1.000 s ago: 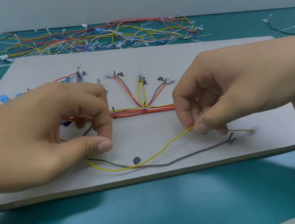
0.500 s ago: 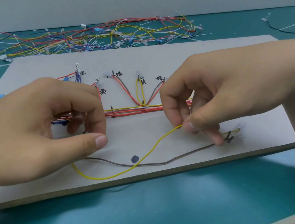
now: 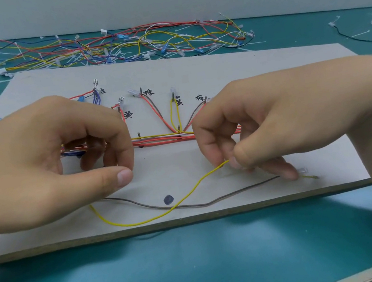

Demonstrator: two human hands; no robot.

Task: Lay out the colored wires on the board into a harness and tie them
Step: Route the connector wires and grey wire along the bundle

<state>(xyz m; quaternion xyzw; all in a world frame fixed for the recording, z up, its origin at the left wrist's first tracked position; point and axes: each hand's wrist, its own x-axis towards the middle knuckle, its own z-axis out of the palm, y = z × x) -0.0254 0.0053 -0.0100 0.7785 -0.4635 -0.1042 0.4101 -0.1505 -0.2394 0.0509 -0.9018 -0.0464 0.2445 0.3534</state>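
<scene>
Head cam: R hand (image 3: 275, 121) pinches yellow wire (image 3: 132, 224); L hand (image 3: 35, 161) curled, maybe gripping; can't tell

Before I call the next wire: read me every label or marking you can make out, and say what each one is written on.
"兰": handwritten on the board, by the blue wires.
"黄": board, beside the left hand.
"棕": board, by the red-brown pair.
"黄": board, by the yellow pair; smudged, less certain.
"棕": board, beside the right hand.
Nothing else is readable.
</scene>
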